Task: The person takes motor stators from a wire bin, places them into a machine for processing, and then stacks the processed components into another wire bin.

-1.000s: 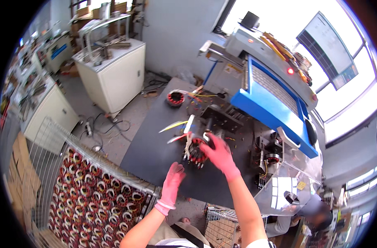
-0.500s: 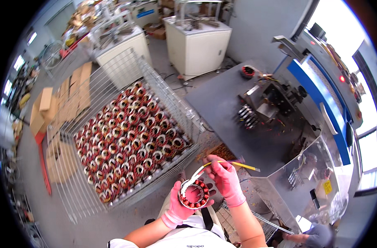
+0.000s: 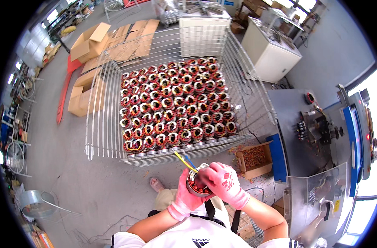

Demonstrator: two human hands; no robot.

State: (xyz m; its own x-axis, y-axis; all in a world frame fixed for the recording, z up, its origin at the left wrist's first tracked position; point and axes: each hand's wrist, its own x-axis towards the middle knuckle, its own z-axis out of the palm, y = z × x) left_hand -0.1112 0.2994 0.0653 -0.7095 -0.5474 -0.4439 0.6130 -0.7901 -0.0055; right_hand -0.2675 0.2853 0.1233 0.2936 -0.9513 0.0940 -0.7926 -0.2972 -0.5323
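Observation:
My left hand (image 3: 185, 199) is wrapped around a motor stator (image 3: 200, 191), a metal ring with red copper windings, held in front of my body. My right hand (image 3: 222, 182) is closed over the stator's far right side, its fingers curled at the ring's opening. The fingertips are partly hidden and blurred. A yellow lead wire (image 3: 181, 158) and a blue lead wire (image 3: 190, 162) stick out from the ring toward the wire cage. White sleeving shows at the ring's far edge. Both hands wear pink gloves.
A wire mesh cage (image 3: 98, 120) ahead holds rows of many similar stators (image 3: 172, 105). To the right stand a grey workbench (image 3: 285, 109) with a machine fixture (image 3: 320, 128), a clear guard (image 3: 304, 198) and a cardboard box of scraps (image 3: 254, 159). Cardboard boxes (image 3: 87, 97) lie at the left.
My view has swung left toward the cage. My right hand has come down from the raised leads onto the stator, and the leads now point away from me.

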